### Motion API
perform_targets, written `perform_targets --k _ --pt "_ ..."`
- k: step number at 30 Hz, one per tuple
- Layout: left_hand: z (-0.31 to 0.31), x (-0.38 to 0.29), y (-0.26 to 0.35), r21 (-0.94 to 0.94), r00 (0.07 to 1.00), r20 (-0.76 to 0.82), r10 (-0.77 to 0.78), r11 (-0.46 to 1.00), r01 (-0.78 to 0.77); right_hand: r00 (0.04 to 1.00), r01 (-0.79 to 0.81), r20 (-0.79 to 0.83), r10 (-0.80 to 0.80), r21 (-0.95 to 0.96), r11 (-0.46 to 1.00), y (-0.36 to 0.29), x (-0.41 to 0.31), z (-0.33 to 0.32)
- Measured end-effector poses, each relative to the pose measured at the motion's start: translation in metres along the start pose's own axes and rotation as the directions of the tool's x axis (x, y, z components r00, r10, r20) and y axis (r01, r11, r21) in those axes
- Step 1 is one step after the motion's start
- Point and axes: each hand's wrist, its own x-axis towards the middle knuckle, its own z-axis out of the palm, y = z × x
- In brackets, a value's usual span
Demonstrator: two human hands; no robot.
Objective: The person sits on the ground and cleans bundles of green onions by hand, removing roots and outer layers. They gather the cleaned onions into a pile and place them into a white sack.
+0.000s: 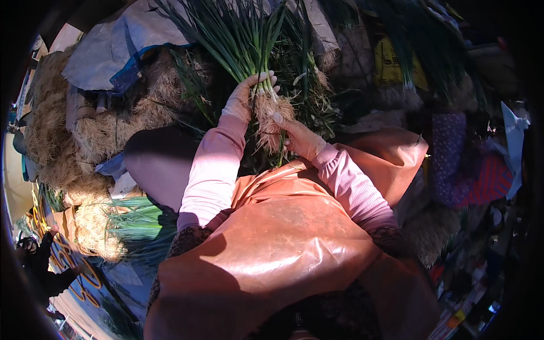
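Note:
A bunch of green onions [250, 40], with long dark green leaves and pale stalks, points away from me above my lap. My left hand [246, 93], apparently in a thin pale glove, grips the bunch around its white stalks, fingertips showing on the far side. Below the grip hang tangled tan roots [267, 123]. My right hand [302, 137] is at the right side of these roots, its thumb against them and the other fingers curled and partly hidden. A narrow green leaf [281, 148] hangs beside those fingers; whether they hold it is unclear.
An orange-brown apron [293, 238] covers my lap. Piled bundles with tan roots [110, 127] stand at the left, partly under a grey sheet [127, 38]. More green onions [138, 223] lie lower left. Loose leaves [314, 110] lie beyond my right hand. A dark-clothed person [46, 267] is at far left.

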Motion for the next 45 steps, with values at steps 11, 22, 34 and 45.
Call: perform_targets --k 11,22,34,45 --pt "-0.002 0.018 0.027 0.041 0.988 -0.089 0.122 0.992 -0.119 0.984 0.174 0.089 -0.154 -0.321 0.931 -0.074 -0.159 0.006" --pt "-0.009 0.033 -0.009 0.083 0.992 -0.122 0.034 0.996 -0.024 0.677 0.229 -0.07 -0.733 -0.926 0.3 -0.055 -0.014 0.033" --pt "-0.003 0.016 0.008 0.042 0.999 0.015 -0.038 0.998 0.037 0.966 -0.234 -0.244 0.087 -0.966 -0.111 -0.025 -0.04 -0.044" --pt "0.006 0.006 0.001 -0.185 0.914 0.402 -0.057 0.972 0.142 0.908 0.339 0.207 0.364 -0.874 -0.349 -0.009 0.018 0.0"
